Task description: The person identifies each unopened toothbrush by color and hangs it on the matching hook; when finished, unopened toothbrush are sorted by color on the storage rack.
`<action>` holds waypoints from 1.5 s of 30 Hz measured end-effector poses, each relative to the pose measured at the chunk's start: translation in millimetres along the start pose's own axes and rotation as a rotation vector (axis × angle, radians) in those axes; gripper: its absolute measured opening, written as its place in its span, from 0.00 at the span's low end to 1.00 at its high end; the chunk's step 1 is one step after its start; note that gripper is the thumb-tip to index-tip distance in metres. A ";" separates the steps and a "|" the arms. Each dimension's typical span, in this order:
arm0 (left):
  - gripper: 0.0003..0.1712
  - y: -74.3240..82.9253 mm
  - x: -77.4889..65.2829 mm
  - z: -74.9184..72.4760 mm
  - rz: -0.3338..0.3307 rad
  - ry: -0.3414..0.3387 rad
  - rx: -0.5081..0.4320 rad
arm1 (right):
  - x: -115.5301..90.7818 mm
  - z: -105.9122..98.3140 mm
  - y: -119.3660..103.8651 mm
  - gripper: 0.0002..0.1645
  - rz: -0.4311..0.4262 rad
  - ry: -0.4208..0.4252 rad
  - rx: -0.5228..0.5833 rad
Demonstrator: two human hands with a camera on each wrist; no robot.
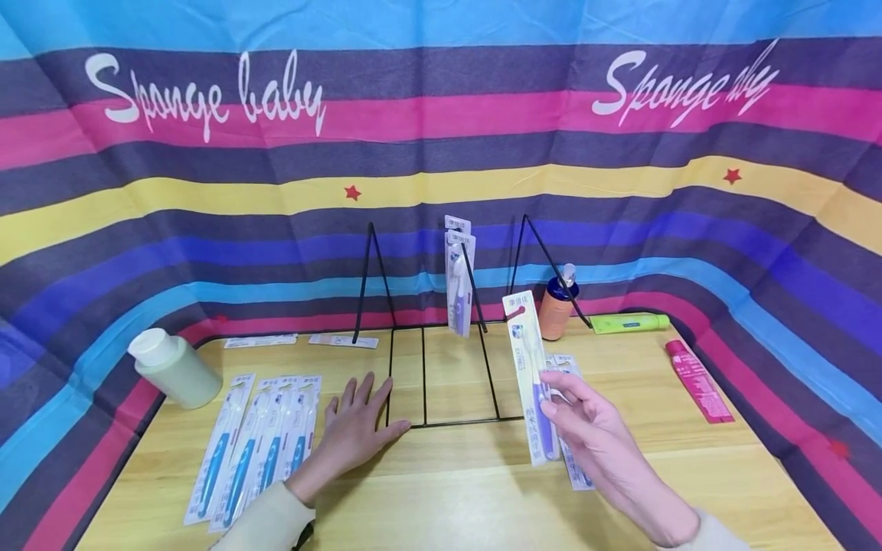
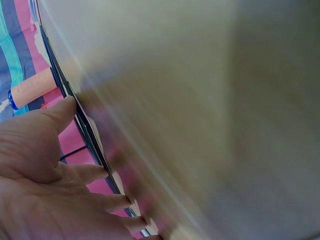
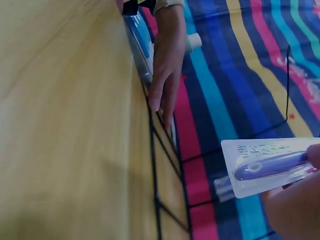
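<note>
My right hand (image 1: 599, 436) pinches a packaged purple toothbrush (image 1: 527, 367) between thumb and fingers, the card upright at the right front of a black wire rack (image 1: 424, 375). In the right wrist view, the purple handle (image 3: 272, 165) shows through clear plastic. With its fingers spread, my left hand (image 1: 354, 428) rests at the rack's left side, thumb by the front corner. Two packaged purple toothbrushes (image 1: 460, 283) hang from the rack's arm, one behind the other. Behind my right hand, more toothbrush packs (image 1: 577, 468) lie on the table, partly hidden.
Several packaged blue toothbrushes (image 1: 237, 467) lie at the left, near a pale green bottle (image 1: 178, 371). An orange pump bottle (image 1: 553, 314) stands behind the rack. To the right lie a green tube (image 1: 627, 323) and a pink tube (image 1: 701, 383). Striped cloth (image 1: 441, 122) surrounds the table.
</note>
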State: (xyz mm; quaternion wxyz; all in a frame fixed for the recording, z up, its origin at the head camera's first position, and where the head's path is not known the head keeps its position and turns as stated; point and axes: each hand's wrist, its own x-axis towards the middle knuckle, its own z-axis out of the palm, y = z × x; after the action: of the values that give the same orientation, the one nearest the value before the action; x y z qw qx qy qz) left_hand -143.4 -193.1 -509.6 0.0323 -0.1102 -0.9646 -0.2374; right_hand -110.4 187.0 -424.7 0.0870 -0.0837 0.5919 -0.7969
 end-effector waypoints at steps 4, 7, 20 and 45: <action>0.51 8.8 0.4 -9.6 -0.021 -0.044 -0.009 | 5.8 17.2 -3.6 0.19 -0.096 -0.017 -0.013; 0.50 16.5 0.2 -17.9 -0.045 -0.086 0.005 | 9.7 25.9 -3.0 0.18 -0.141 -0.044 -0.025; 0.51 19.5 0.1 -21.0 -0.062 -0.108 0.032 | 31.8 42.8 9.9 0.15 -0.149 -0.077 -0.136; 0.50 18.9 -1.9 -22.1 -0.062 -0.098 0.058 | 134.3 59.3 7.5 0.28 -0.162 -0.143 -0.054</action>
State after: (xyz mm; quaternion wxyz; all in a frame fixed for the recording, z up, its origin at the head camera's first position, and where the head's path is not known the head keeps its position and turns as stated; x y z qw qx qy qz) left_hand -137.0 -187.5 -481.7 -0.0193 -0.0908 -0.9744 -0.2045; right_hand -226.5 97.9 -410.9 0.0621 -0.1902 0.5968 -0.7770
